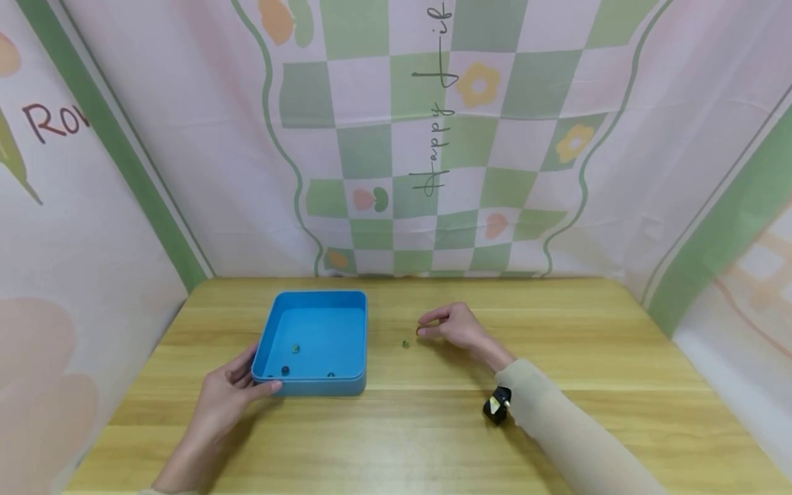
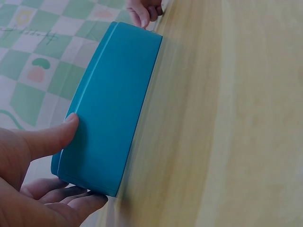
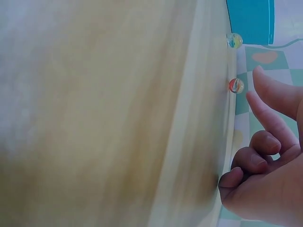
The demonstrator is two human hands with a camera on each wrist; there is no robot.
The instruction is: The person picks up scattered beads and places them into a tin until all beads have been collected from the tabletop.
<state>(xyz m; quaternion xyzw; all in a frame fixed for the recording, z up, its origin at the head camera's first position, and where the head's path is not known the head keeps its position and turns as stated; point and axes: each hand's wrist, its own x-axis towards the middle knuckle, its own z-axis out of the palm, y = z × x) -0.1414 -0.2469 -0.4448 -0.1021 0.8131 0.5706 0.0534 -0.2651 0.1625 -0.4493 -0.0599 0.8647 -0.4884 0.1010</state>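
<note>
My left hand (image 1: 225,395) grips the near left corner of a blue square box (image 1: 322,292), thumb on the front wall (image 2: 106,109) and the other fingers around the side. Inside the box lie several small marbles, among them a greenish one (image 1: 295,348) and a dark one (image 1: 285,370); the front wall partly hides some. To the right of the box my right hand (image 1: 458,326) is low over the table, thumb and index finger apart. Just off their tips is a clear marble with red in it (image 3: 236,85). A yellow-green marble (image 3: 235,40) sits nearer the box.
The wooden table (image 1: 427,440) runs back to a checked curtain (image 1: 414,151), with more cloth hanging at both sides. A small black object (image 1: 497,405) is at the right sleeve's cuff (image 1: 526,385).
</note>
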